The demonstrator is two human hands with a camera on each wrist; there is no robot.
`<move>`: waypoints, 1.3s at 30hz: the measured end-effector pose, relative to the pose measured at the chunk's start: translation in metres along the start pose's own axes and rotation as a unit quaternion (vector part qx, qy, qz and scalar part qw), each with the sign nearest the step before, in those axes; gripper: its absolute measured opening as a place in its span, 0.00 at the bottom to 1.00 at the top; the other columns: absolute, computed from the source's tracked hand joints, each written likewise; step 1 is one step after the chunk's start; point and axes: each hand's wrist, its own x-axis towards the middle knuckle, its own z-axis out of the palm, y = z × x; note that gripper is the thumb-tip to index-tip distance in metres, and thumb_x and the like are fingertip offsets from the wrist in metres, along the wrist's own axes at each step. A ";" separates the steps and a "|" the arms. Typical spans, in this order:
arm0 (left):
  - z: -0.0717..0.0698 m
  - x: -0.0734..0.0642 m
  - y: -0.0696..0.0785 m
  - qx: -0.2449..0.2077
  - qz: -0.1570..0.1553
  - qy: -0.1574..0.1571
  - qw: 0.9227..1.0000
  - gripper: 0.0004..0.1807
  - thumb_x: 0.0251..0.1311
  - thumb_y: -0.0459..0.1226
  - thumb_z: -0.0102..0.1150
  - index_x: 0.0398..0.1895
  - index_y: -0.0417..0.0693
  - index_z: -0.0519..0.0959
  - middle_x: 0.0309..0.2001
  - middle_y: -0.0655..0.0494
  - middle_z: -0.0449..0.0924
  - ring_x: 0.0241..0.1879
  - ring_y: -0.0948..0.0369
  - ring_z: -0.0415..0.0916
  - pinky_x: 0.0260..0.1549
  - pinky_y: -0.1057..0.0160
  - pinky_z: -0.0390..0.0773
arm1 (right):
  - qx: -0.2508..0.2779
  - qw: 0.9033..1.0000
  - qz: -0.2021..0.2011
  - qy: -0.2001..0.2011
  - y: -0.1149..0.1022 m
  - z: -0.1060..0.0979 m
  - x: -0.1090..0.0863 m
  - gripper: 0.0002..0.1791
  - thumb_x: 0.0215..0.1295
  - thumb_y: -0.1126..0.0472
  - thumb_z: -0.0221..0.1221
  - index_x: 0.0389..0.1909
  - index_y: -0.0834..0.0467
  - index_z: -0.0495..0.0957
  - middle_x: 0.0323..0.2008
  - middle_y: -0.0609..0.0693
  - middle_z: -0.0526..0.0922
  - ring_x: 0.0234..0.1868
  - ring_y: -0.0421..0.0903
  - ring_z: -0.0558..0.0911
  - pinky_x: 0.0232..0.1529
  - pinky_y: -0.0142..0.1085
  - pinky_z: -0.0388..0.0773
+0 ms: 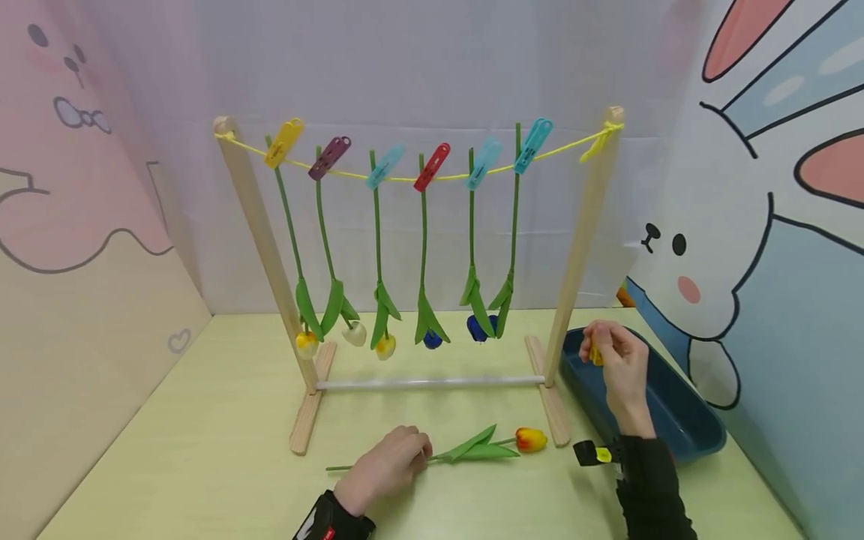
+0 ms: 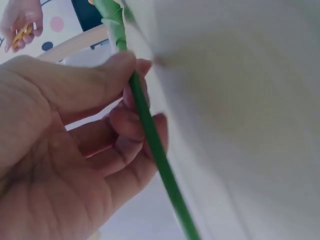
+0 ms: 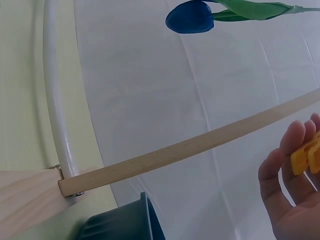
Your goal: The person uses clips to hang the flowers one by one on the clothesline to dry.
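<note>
My left hand (image 1: 389, 463) pinches the green stem (image 2: 155, 140) of an artificial tulip between thumb and fingers, low over the table. Its orange-yellow bloom (image 1: 531, 440) points right, with green leaves (image 1: 481, 448) beside it. Above the dark blue tray, my right hand (image 1: 619, 367) holds a yellow clothespin (image 3: 306, 157) in its fingers. Several tulips hang upside down from a yellow line (image 1: 445, 178), each stem clipped by a clothespin, among them a yellow one (image 1: 284, 142), a purple one (image 1: 329, 157) and a red one (image 1: 432, 166). A blue tulip bloom (image 3: 190, 17) shows in the right wrist view.
Two wooden posts (image 1: 582, 247) carry the line, standing on wooden feet (image 1: 312, 401) joined by a white rod (image 1: 432, 383). The dark blue tray (image 1: 702, 442) sits at the right, beside the right post. Cartoon-printed cloth walls stand around the table.
</note>
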 end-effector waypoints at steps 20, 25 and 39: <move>-0.015 0.019 0.008 0.323 0.083 0.343 0.878 0.04 0.57 0.36 0.61 0.31 0.56 0.84 0.22 0.65 0.80 0.16 0.66 0.67 0.25 0.68 0.62 | 0.005 1.000 0.002 -0.006 -0.006 0.002 0.000 0.17 0.78 0.66 0.49 0.32 0.75 0.75 0.20 0.46 0.79 0.19 0.39 0.76 0.26 0.24 0.78; -0.023 0.024 0.007 0.316 0.112 0.403 0.852 0.16 0.74 0.45 0.47 0.34 0.55 0.84 0.21 0.66 0.83 0.13 0.66 0.70 0.16 0.71 0.61 | 0.006 1.000 -0.001 -0.005 -0.006 0.000 -0.001 0.16 0.78 0.66 0.49 0.29 0.62 0.80 0.20 0.46 0.79 0.19 0.40 0.76 0.26 0.24 0.78; -0.059 0.052 0.033 0.044 0.196 0.442 0.874 0.18 0.75 0.43 0.50 0.40 0.40 0.86 0.28 0.54 0.89 0.21 0.66 0.82 0.23 0.76 0.77 | 0.015 1.000 -0.016 -0.002 -0.006 -0.005 0.001 0.17 0.78 0.66 0.49 0.29 0.58 0.81 0.20 0.47 0.79 0.19 0.40 0.76 0.25 0.25 0.78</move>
